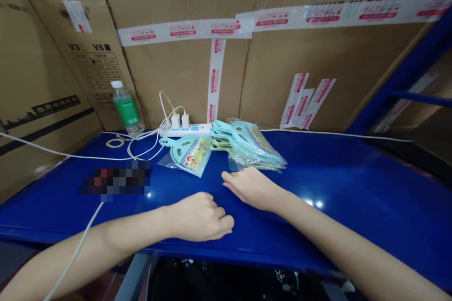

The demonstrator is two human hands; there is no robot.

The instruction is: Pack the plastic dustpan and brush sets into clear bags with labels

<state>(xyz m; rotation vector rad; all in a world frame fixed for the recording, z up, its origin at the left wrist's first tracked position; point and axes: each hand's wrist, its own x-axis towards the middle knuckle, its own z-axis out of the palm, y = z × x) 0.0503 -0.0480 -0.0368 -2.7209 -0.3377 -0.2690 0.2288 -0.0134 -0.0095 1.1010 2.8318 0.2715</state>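
Observation:
My left hand (203, 217) is closed in a loose fist over the front of the blue table, with nothing showing in it. Further back and to the right, my right hand (252, 189) is also curled closed, and no object shows in its fingers. Just beyond it lies a stack of small dustpans (247, 138), light blue over pale green, in clear plastic bags. To the left of that stack, a single light blue dustpan (185, 150) with a printed card lies bagged by itself. Neither hand touches the dustpans.
Behind the dustpans is a white power strip (203, 129) with chargers and looping white cables. A green-labelled bottle (126, 109) stands at the back left near a beige ring (115, 143). A blurred-out object (115, 181) lies at left. Taped cardboard (183, 70) walls the back.

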